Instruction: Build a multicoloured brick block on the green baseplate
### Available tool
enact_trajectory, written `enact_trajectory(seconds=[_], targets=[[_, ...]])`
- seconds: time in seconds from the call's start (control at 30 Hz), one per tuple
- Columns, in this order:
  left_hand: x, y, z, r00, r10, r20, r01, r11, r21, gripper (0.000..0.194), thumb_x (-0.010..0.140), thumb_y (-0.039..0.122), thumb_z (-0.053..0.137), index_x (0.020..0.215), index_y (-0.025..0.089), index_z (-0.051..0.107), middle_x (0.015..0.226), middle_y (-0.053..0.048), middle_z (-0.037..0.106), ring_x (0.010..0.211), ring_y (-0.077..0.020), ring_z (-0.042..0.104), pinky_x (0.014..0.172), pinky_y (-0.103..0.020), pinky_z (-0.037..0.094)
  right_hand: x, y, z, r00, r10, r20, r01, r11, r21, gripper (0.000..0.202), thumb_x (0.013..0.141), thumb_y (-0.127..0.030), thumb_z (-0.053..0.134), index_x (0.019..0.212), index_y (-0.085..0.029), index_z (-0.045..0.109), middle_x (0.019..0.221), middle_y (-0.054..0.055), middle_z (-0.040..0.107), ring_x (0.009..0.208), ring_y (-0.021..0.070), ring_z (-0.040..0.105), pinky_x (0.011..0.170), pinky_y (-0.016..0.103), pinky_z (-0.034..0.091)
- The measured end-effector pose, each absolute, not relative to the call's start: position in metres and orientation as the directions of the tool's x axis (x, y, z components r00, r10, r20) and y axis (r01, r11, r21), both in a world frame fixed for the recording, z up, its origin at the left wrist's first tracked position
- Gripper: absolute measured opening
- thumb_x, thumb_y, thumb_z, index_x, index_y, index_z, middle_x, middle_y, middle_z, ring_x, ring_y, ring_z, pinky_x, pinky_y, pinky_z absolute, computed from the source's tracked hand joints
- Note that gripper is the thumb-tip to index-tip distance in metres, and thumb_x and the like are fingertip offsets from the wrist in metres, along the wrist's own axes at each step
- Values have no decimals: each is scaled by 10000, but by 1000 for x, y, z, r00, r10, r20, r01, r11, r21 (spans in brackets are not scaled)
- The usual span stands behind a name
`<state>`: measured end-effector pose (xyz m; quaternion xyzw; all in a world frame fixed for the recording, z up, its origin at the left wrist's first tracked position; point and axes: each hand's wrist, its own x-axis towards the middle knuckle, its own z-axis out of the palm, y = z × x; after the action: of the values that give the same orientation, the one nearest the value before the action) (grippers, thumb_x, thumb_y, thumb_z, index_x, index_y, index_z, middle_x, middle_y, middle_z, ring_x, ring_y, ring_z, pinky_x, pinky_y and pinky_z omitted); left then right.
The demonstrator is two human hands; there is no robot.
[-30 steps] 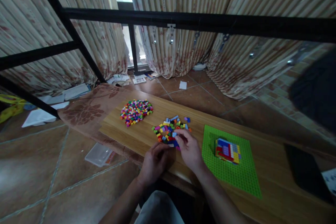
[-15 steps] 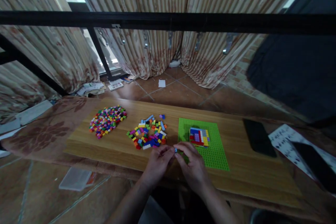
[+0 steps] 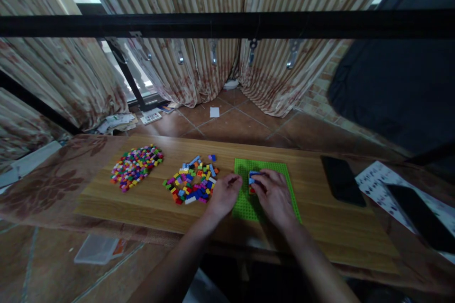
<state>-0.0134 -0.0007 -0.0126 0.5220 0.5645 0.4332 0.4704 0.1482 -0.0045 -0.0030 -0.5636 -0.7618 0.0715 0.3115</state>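
A green studded baseplate (image 3: 245, 206) lies on the wooden board, carrying a small brick build (image 3: 253, 173) with blue and red parts showing. My right hand (image 3: 273, 191) covers most of that build, its thumb and fingertips pinched round a small light blue brick (image 3: 251, 181) at the build's left side. Over the plate's left edge is my left hand (image 3: 227, 191), fingers curled together; whatever they may hold is hidden. Left of it lies a loose pile of mixed bricks (image 3: 194, 182).
A denser heap of small bricks (image 3: 137, 165) sits on the board's left part. Toward the right are a black phone (image 3: 342, 181), a printed sheet (image 3: 378, 180) and another dark device (image 3: 421, 215). A black rail (image 3: 227, 24) crosses above.
My hands have moved from the board's front edge up over the baseplate and separated. My right hand has carried the small light blue brick to the build. The view has shifted slightly.
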Motion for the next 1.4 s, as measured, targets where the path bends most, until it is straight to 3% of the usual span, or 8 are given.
enact_trajectory(seconds=[0.27, 0.6, 0.87, 0.97, 1.4], targets=[[3, 11, -20, 48, 997, -68, 243, 54, 969, 196, 802, 263, 576, 895, 164, 717, 828, -29, 716, 756, -152, 635, 705, -241, 482, 148, -4, -6, -105, 918, 382, 841, 287, -458, 262, 875, -312, 528, 1029, -223, 720, 1141, 116, 594, 1051, 278, 495, 907, 459, 447], [7, 18, -27, -27, 993, -118, 264, 121, 957, 238, 750, 228, 649, 962, 131, 701, 780, -39, 701, 703, -143, 627, 648, -237, 478, 159, -4, -10, 169, 927, 334, 657, 146, -740, 322, 856, -404, 521, 1030, -190, 688, 1108, 121, 612, 1065, 257, 545, 963, 462, 426], [12, 23, -23, -100, 980, -169, 271, 191, 943, 274, 690, 159, 667, 960, 128, 702, 697, -9, 663, 637, -127, 598, 583, -218, 445, 151, 3, -16, 327, 929, 173, 646, -86, -758, 707, 750, -517, 591, 1272, -45, 523, 1231, 224, 547, 1213, 331, 461, 1041, 482, 343], [14, 22, -19, -114, 976, -187, 249, 210, 946, 281, 675, 150, 667, 953, 126, 702, 677, -2, 654, 625, -125, 596, 569, -212, 437, 147, 6, -20, 359, 924, 134, 649, -143, -747, 788, 694, -511, 638, 1309, -44, 479, 1268, 234, 527, 1251, 346, 433, 1055, 481, 325], [21, 24, -21, -152, 964, -220, 209, 249, 946, 315, 649, 120, 634, 956, 130, 704, 659, 3, 655, 606, -127, 596, 571, -221, 450, 141, 10, -28, 332, 930, 158, 623, -90, -777, 627, 729, -435, 606, 1260, -112, 519, 1259, 214, 575, 1178, 337, 539, 968, 514, 410]])
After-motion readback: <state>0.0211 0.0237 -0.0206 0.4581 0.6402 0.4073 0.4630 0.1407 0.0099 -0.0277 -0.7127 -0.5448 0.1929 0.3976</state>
